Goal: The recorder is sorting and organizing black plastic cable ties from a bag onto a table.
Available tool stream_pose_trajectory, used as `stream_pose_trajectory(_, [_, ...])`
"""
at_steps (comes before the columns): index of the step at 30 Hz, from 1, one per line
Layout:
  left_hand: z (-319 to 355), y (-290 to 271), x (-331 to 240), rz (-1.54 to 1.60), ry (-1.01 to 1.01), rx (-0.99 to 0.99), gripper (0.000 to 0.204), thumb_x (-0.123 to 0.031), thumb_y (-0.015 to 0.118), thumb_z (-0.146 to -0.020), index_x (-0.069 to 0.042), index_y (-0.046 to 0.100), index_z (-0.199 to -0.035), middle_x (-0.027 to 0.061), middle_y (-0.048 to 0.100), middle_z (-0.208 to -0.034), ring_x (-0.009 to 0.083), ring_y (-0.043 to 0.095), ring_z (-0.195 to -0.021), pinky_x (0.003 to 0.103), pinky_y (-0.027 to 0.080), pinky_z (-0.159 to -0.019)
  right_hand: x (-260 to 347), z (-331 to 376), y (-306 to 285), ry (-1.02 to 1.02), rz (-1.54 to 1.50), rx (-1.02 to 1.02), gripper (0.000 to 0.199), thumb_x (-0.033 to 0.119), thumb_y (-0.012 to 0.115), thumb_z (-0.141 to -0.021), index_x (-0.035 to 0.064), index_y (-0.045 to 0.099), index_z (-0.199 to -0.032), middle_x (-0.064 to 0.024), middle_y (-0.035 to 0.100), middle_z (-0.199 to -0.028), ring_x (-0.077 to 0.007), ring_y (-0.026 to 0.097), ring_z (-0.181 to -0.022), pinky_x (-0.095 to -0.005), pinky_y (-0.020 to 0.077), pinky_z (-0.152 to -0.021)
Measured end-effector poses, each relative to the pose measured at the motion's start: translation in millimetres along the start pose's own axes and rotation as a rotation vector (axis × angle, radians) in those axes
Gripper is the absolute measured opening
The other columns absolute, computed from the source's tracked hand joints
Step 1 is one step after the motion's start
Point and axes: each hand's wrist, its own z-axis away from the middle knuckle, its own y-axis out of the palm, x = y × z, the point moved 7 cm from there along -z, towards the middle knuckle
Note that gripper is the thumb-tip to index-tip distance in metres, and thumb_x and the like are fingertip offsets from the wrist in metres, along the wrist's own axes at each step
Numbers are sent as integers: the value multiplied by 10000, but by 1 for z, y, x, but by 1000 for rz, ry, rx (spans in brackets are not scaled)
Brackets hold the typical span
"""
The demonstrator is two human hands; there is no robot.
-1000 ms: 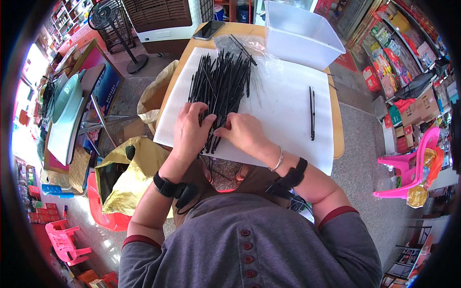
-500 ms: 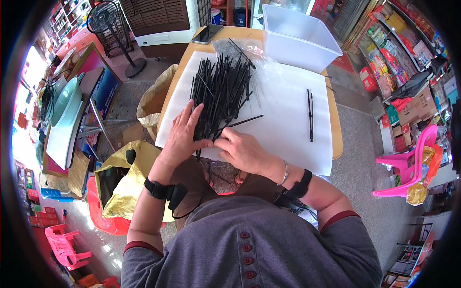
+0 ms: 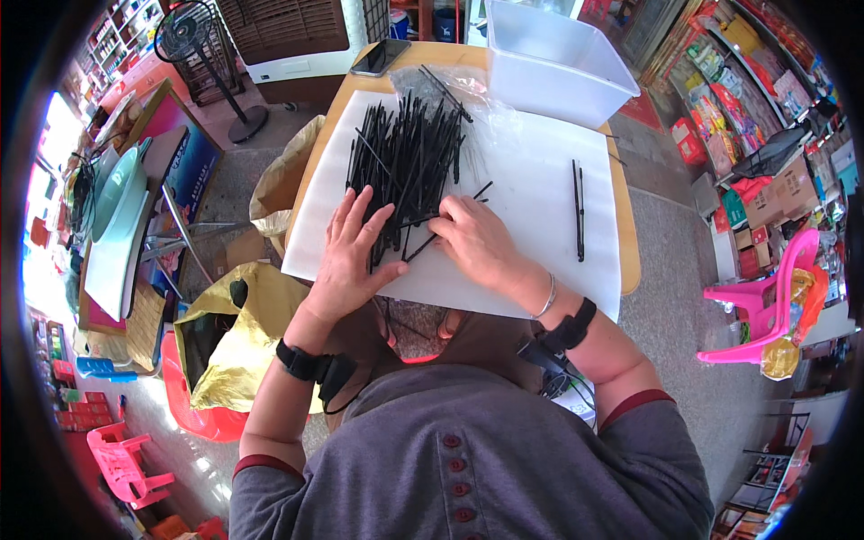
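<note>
Here we are over the bench (image 3: 441, 56), and the heap of black sticks (image 3: 405, 144) lies on the left half of a white sheet (image 3: 531, 234), the thin pieces mostly pointing away from us, some crossing over the others. Our left hand (image 3: 353, 245) is spread, fingers fanned at the near left edge of the heap, thumb stretched out to the right. And across from it, our right hand (image 3: 475, 236) has its fingers bent and drawn together, pinching loose sticks (image 3: 420, 247) just beside the heap's near right side; their ends poke out past both sides of the hand, though the fingertips are partly hidden, so we can't tell exactly how many it has. Well over to the right, we've got a separate pair of sticks (image 3: 578, 211) lying side by side on the sheet. Up at the far side, a translucent bin (image 3: 562, 70) stands at the right corner, clear plastic wrap (image 3: 490, 106) lies crumpled between it and the heap, and a phone (image 3: 381, 58) rests at the far left. Down on our left, we spot a yellow sack (image 3: 247, 333), its mouth open.
</note>
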Motion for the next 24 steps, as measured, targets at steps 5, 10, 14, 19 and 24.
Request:
stream_pose_trajectory(5, [-4,12,8,-102,-37,7,672,-397,686,-801,-123,448,-1367,185,264,-1493,411,202,-1386,511,204,-1106,-11,-1,3,-143,39,212,66,78,547,-783,53,595,-821,-93,543,-862,-265,575,-791,-370,487,-729])
stream_pose_trajectory(10, [-3,12,11,-91,-64,21,607,-384,642,-847,-124,455,-1363,183,248,-1503,413,179,-1394,516,194,-1109,-37,14,-49,-66,166,171,90,49,527,-772,63,597,-828,-80,562,-820,-257,573,-785,-362,485,-740])
stream_pose_trajectory(14, [-10,-4,-8,-108,-20,-196,417,-236,670,-819,-73,573,-1190,162,461,-1314,370,399,-1226,470,329,-1014,-44,19,-72,-2,282,149,91,45,549,-764,69,603,-833,-53,565,-823,-229,554,-830,-338,482,-753])
stream_pose_trajectory(19, [-30,-8,-55,128,143,-290,209,-68,688,-760,-36,650,-963,103,614,-971,294,566,-898,372,478,-788,-39,19,-98,26,323,-3,94,33,575,-753,73,607,-832,-37,555,-820,-214,539,-840,-327,474,-755])
stream_pose_trajectory(24, [-43,33,-45,-50,165,-183,301,-66,661,-729,-42,636,-1027,103,577,-1099,286,522,-1011,395,419,-867,-56,25,-134,149,563,-112,101,58,617,-746,78,607,-844,-36,558,-821,-216,535,-826,-327,463,-748])
